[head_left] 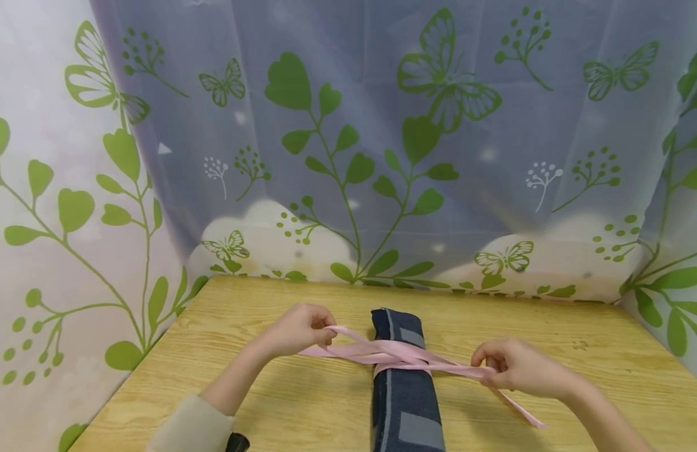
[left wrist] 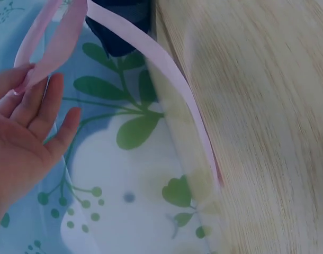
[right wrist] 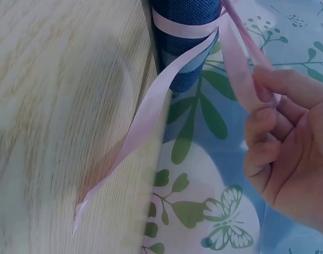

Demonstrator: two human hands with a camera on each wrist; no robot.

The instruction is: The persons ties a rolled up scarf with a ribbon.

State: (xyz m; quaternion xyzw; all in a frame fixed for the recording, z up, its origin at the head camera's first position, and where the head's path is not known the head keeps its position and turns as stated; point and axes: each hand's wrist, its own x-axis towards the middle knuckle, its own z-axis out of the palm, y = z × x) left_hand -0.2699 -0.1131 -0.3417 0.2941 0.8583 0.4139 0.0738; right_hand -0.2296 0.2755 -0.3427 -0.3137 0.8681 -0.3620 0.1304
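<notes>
A dark blue rolled cloth (head_left: 407,402) with grey patches lies lengthwise on the table, a pink ribbon (head_left: 402,353) wound round its middle. To the left, my left hand (head_left: 303,329) pinches a loop of the ribbon between thumb and finger. My right hand (head_left: 512,367) holds another ribbon loop out to the right, seen in the right wrist view with the fingers (right wrist: 262,153) curled. One loose ribbon tail (right wrist: 145,114) trails over the wood on the right. Another tail (left wrist: 188,100) hangs on the left side. The ribbon crosses itself on top of the roll.
The wooden table (head_left: 213,364) is backed and flanked by a printed curtain (head_left: 348,157) with green leaves and butterflies. A small black object (head_left: 238,442) shows at the lower edge beside the left sleeve (head_left: 193,427).
</notes>
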